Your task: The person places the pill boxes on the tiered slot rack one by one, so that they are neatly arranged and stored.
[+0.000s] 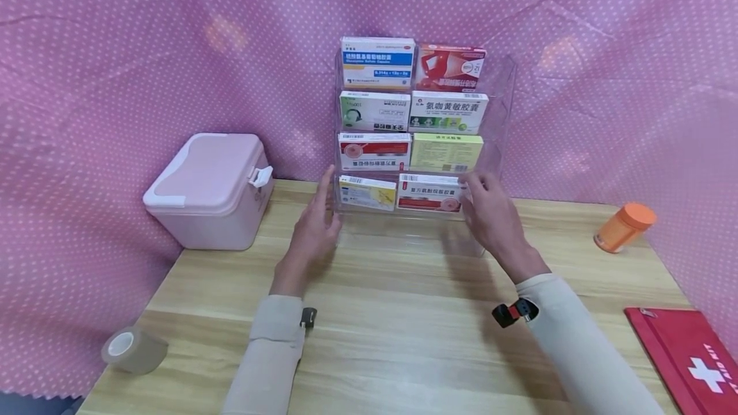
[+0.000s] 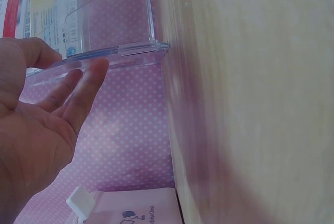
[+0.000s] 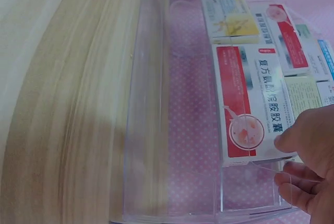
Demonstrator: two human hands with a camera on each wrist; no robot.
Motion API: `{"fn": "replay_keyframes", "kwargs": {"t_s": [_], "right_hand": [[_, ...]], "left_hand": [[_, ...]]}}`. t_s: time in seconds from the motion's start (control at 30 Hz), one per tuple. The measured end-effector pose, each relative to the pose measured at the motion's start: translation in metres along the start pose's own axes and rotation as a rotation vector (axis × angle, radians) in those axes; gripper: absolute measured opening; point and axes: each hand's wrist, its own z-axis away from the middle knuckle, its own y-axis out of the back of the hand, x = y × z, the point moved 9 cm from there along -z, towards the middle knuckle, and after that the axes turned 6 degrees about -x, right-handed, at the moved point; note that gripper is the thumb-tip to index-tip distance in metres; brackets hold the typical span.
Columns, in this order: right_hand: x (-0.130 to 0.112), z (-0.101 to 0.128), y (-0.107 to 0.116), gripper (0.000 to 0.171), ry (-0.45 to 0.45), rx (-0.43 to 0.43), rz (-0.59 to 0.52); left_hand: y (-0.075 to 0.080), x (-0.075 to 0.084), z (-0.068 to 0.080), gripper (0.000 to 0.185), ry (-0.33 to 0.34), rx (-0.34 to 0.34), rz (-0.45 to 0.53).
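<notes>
A clear tiered display rack (image 1: pixel 412 228) stands at the back of the table with medicine boxes in pairs on its tiers. In the lowest filled tier, a white-and-red medicine box (image 3: pixel 254 104) is beside a yellow-and-white box (image 1: pixel 367 193). My right hand (image 1: pixel 492 213) pinches the right end of the white-and-red box, thumb on its front and fingers curled at its end. At the rack's left side, my left hand (image 1: pixel 314 229) holds the clear edge between thumb (image 2: pixel 44 56) and fingers. Above are a light green box (image 1: pixel 446 152) and another red-and-white box (image 1: pixel 375 152).
Left of the rack sits a pink lidded medicine chest (image 1: pixel 204 191) with a white latch. A roll of tape (image 1: pixel 135 351) lies at the front left. On the right are an orange bottle (image 1: pixel 624 228) and a red first aid pouch (image 1: pixel 686 357). Pink dotted cloth (image 1: pixel 277 37) hangs behind.
</notes>
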Motion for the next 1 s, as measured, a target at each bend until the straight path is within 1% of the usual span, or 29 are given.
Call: {"fn": "replay_keyframes", "kwargs": {"t_s": [0.1,0.27,0.5,0.77,0.93,1.0], "right_hand": [[-0.002,0.001,0.000,0.039,0.006,0.013,0.001],[-0.008,0.004,0.000,0.043,0.038,0.035,0.006],[-0.012,0.004,-0.003,0.053,0.061,0.024,0.009],[-0.010,0.005,-0.009,0.054,0.035,-0.031,0.000],[-0.008,0.006,-0.006,0.056,0.018,-0.045,-0.018],[-0.007,0.007,-0.002,0.056,0.009,-0.035,-0.036]], "left_hand": [[0.001,0.000,0.000,0.111,-0.001,0.002,-0.001],[0.003,-0.003,0.001,0.110,0.004,0.002,0.002],[0.007,-0.006,0.000,0.109,-0.001,0.007,-0.005],[0.005,-0.011,0.000,0.106,0.020,-0.010,0.022],[0.004,-0.010,0.000,0.108,0.010,-0.007,0.021],[0.003,-0.009,-0.001,0.108,0.003,-0.002,0.022]]}}
